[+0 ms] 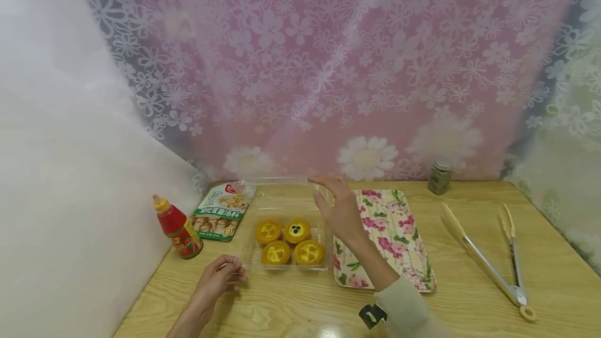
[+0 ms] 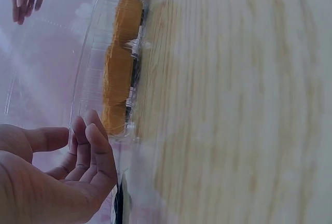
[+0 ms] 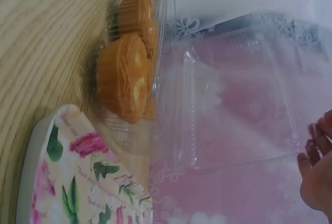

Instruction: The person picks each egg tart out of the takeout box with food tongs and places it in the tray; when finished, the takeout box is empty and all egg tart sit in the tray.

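Observation:
A clear plastic clamshell box [image 1: 287,267] lies on the table with its lid [image 3: 238,105] raised at the back. Several egg tarts [image 1: 276,253] sit inside; one at the back right carries dark berries. At the box's front left corner is my left hand [image 1: 217,281]. In the left wrist view its thumb and fingers [image 2: 93,151] pinch the box's rim. My right hand [image 1: 345,213] is at the lid's upper right corner, fingers loosely extended; whether they touch the lid I cannot tell. Right of the box lies a flower-patterned tray [image 1: 389,239].
A red sauce bottle [image 1: 180,231] with a yellow cap stands at the left, beside a green and white food packet [image 1: 219,213]. At the right lie spread tongs [image 1: 490,270]. A small jar [image 1: 440,179] stands at the back, near the flowered cloth [image 1: 300,82].

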Demonstrator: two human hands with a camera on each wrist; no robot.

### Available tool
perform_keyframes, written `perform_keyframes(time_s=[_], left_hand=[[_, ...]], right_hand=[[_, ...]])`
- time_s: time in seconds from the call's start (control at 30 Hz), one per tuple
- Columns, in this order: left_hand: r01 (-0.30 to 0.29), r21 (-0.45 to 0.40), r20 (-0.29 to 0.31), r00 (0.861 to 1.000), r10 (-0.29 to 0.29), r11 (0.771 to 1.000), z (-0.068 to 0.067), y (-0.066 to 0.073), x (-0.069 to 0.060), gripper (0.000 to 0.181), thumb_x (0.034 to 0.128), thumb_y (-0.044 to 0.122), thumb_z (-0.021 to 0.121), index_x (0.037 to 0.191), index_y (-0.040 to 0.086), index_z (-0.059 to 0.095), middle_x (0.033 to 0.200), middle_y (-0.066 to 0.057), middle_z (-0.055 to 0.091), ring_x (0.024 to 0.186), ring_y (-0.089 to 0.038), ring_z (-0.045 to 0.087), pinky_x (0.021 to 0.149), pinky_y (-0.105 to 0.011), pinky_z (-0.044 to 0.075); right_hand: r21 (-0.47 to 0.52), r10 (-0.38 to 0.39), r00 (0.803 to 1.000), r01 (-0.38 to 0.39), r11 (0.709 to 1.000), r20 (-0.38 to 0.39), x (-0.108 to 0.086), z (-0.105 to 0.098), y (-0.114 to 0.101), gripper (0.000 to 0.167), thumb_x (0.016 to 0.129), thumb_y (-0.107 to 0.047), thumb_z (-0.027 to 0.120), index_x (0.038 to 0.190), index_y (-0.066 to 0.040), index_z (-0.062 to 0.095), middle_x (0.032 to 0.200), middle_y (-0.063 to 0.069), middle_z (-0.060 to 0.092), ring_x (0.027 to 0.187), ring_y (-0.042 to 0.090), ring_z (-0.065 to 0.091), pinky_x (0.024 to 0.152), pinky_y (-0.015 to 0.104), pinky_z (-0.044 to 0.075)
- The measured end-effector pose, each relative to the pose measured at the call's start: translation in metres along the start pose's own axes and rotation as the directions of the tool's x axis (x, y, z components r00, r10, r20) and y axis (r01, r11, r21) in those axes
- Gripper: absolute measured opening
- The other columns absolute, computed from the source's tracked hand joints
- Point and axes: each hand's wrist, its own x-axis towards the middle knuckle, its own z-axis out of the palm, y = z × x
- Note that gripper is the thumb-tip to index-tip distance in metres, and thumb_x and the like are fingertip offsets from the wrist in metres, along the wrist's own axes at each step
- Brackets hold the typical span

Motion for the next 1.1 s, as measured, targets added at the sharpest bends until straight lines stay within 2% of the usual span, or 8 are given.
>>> perform_keyframes(time_s=[0.17,0.37,0.53,0.67,0.73,0.83,1.0,1.1], left_hand=[[-0.004,0.005,0.008,1.000,0.004,1.000,0.000,0.000,-0.001,0.022,0.1088,0.022,0.057,0.113,0.001,0.064,0.101,-0.010,0.070,0.091,-0.023,0.072,0.075,-0.037,0.057],[-0.010,0.006,0.028,1.000,0.009,1.000,0.000,-0.001,-0.002,0.025,0.1087,0.023,0.057,0.115,-0.001,0.063,0.103,-0.011,0.070,0.091,-0.023,0.072,0.075,-0.036,0.058],[-0.016,0.010,0.028,0.999,0.015,1.000,0.000,0.000,-0.002,0.025,0.1087,0.023,0.057,0.116,-0.001,0.063,0.102,-0.011,0.070,0.090,-0.022,0.072,0.075,-0.036,0.058],[-0.019,0.009,0.027,0.999,0.019,1.000,-0.001,0.000,-0.001,0.025,0.1088,0.024,0.057,0.115,0.000,0.063,0.102,-0.011,0.070,0.090,-0.022,0.072,0.075,-0.036,0.058],[-0.020,0.008,0.028,0.999,0.020,1.000,-0.001,0.000,-0.001,0.025,0.1087,0.023,0.057,0.115,-0.001,0.063,0.102,-0.010,0.069,0.090,-0.022,0.072,0.075,-0.036,0.058],[-0.021,0.010,0.032,0.999,0.020,1.000,-0.001,0.000,-0.001,0.027,0.1092,0.024,0.057,0.116,-0.001,0.062,0.103,-0.010,0.069,0.090,-0.022,0.072,0.075,-0.036,0.058],[-0.026,0.014,0.038,0.999,0.026,1.000,-0.001,-0.001,0.000,0.029,0.1099,0.027,0.056,0.116,-0.001,0.062,0.104,-0.010,0.068,0.090,-0.022,0.072,0.075,-0.037,0.058],[-0.025,0.014,0.027,0.999,0.025,1.000,-0.001,-0.002,0.001,0.028,0.1102,0.025,0.055,0.115,-0.001,0.062,0.103,-0.010,0.069,0.090,-0.023,0.072,0.074,-0.038,0.058]], right_hand=[[0.187,0.095,0.995,-0.096,0.978,0.014,0.006,-0.003,0.016,0.038,0.108,-0.016,0.059,0.146,-0.018,0.060,0.145,0.004,0.059,0.134,0.029,0.054,0.113,0.057,0.043],[0.386,0.151,0.988,-0.151,0.910,0.031,0.012,-0.003,0.035,0.040,0.113,-0.020,0.045,0.151,-0.008,0.052,0.153,0.013,0.052,0.144,0.029,0.045,0.120,0.058,0.033],[0.448,0.190,0.973,-0.228,0.865,0.130,0.013,-0.006,0.045,0.047,0.115,-0.029,0.038,0.158,-0.012,0.040,0.161,0.013,0.043,0.150,0.030,0.038,0.125,0.058,0.024],[0.437,0.242,0.945,-0.316,0.842,0.218,0.010,-0.007,0.059,0.049,0.116,-0.033,0.034,0.160,-0.011,0.037,0.164,0.015,0.038,0.151,0.033,0.035,0.126,0.058,0.022],[0.412,0.277,0.926,-0.363,0.836,0.255,0.008,-0.007,0.066,0.051,0.116,-0.033,0.032,0.161,-0.009,0.036,0.164,0.016,0.037,0.152,0.035,0.034,0.126,0.058,0.021],[0.363,0.336,0.881,-0.449,0.817,0.333,0.004,-0.007,0.075,0.057,0.116,-0.037,0.030,0.163,-0.006,0.031,0.167,0.017,0.032,0.153,0.038,0.030,0.126,0.058,0.020],[0.257,0.461,0.767,-0.603,0.755,0.446,-0.003,-0.007,0.082,0.070,0.114,-0.050,0.027,0.166,-0.004,0.018,0.169,0.022,0.022,0.154,0.045,0.023,0.125,0.065,0.012],[0.193,0.541,0.699,-0.678,0.709,0.467,-0.005,-0.007,0.083,0.079,0.111,-0.059,0.029,0.167,-0.004,0.015,0.167,0.026,0.023,0.152,0.048,0.027,0.123,0.070,0.010]])
